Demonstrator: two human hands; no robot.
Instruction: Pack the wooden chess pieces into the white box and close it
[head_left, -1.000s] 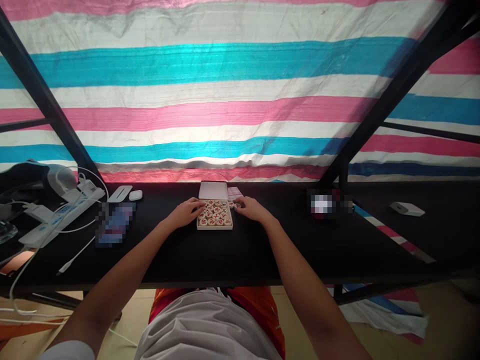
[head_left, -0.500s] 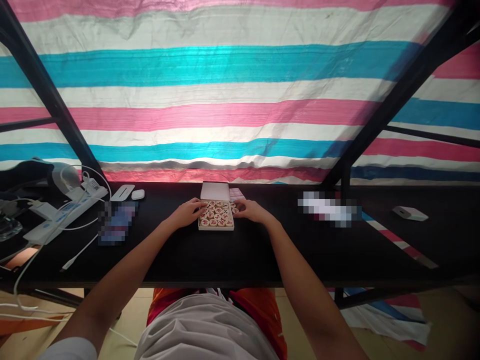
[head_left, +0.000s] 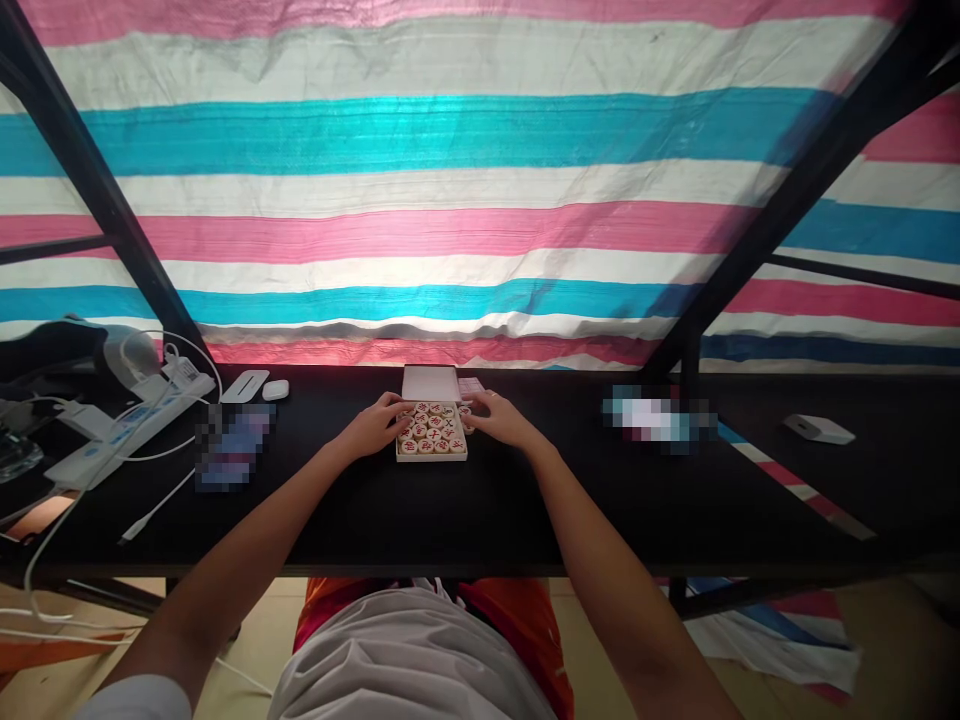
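A small white box (head_left: 433,458) sits on the black desk with its lid (head_left: 430,383) folded back. Rows of round xiangqi pieces (head_left: 434,434) with red characters fill it. At the box's left side, my left hand (head_left: 374,425) has its thumb and fingers apart, the tips over the rim and touching the leftmost pieces. My right hand (head_left: 501,420) is at the right side, thumb and fingertips around a xiangqi piece (head_left: 467,413) just outside the box. Its fingers partly cover the pieces there, so their number is unclear.
A pink-and-white paper (head_left: 470,386) lies behind the box. Leftward are a blurred phone (head_left: 236,446), a white earphone case (head_left: 275,390), and a power strip (head_left: 124,432) with cables. To the right are a blurred item (head_left: 658,419) and a white block (head_left: 818,429). A striped sheet (head_left: 420,130) hangs behind.
My right fingertips have shifted slightly back and toward the box, over the pieces at its right edge. My left hand and the box have barely moved.
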